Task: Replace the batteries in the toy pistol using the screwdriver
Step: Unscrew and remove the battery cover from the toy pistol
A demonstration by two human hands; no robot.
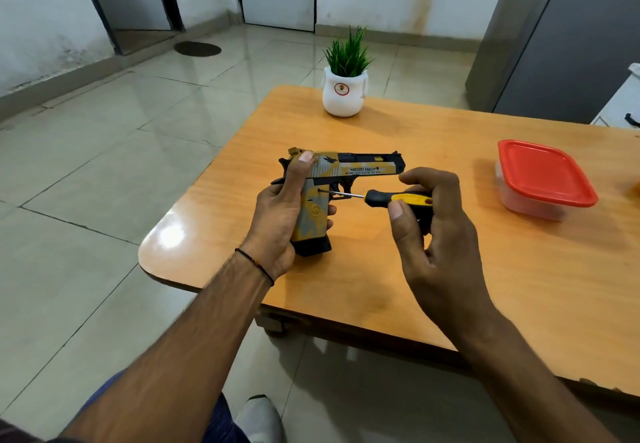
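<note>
A glossy orange wooden desk (pixel 415 269) with rounded corners carries everything in play. Toward its right edge sits a clear plastic container with a red lid (pixel 543 174), and at the far edge stands a white ceramic pot holding a spiky green plant (pixel 344 96). Both are well apart from the work.

Above the desk's near left part, the left hand (pixel 277 221) grips the yellow, grey and black plastic toy pistol (pixel 363 167). The fingers are wrapped round the grip and the thumb lies up along the rear of the slide. The barrel points to the person's right and the flat side of the grip faces the camera.

The right hand (pixel 440 234) pinches the black-and-yellow-handled screwdriver (pixel 408 198) between thumb and curled fingers, holding it almost level. Its thin metal shaft reaches left to a small dark screw hole (pixel 320 190) near the top of the grip panel. Whether the tip is seated in the screw head is too small to tell.

The step in hand looks like working that cover screw. To do it well, the shaft should line up straight with the screw's axis, not slant as it seems to here. The right hand should push gently inward while turning, so the tip does not cam out and chew the soft head. The left hand's firm hold braces the pistol against that push. The loosened screw is tiny and could roll off the desk, so the lidded container would be a sensible place for it.
</note>
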